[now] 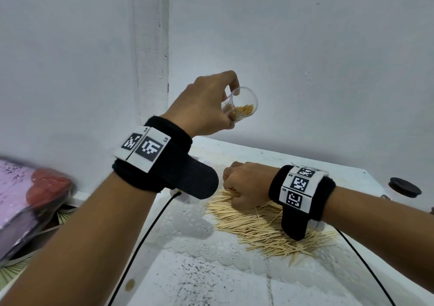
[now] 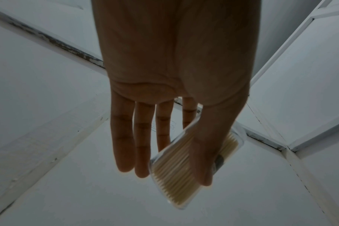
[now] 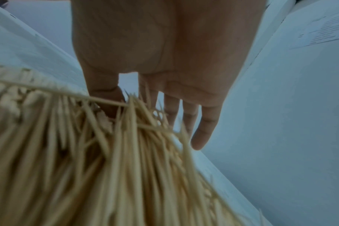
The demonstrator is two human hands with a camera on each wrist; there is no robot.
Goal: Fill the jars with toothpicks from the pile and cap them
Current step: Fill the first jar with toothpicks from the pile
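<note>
My left hand [image 1: 233, 106] is raised above the white table [image 1: 211, 282] and holds a clear plastic jar [image 1: 246, 105], tilted with its open mouth toward me and partly filled with toothpicks. In the left wrist view the thumb and index finger of my left hand [image 2: 194, 152] pinch the jar [image 2: 172, 172], while the other fingers hang straight. Lower down, my right hand [image 1: 231, 183] sits on the far left edge of the toothpick pile [image 1: 263, 226]. Seen from the right wrist, the right hand [image 3: 130, 105] has its thumb and index finger closed into the toothpicks [image 3: 106, 168], the remaining fingers extended.
A round black lid [image 1: 404, 186] lies at the table's far right edge. A pink patterned bag with a red item [image 1: 35, 188] sits off the table on the left. White walls stand close behind. Black cables [image 1: 150, 230] trail from both wrist bands.
</note>
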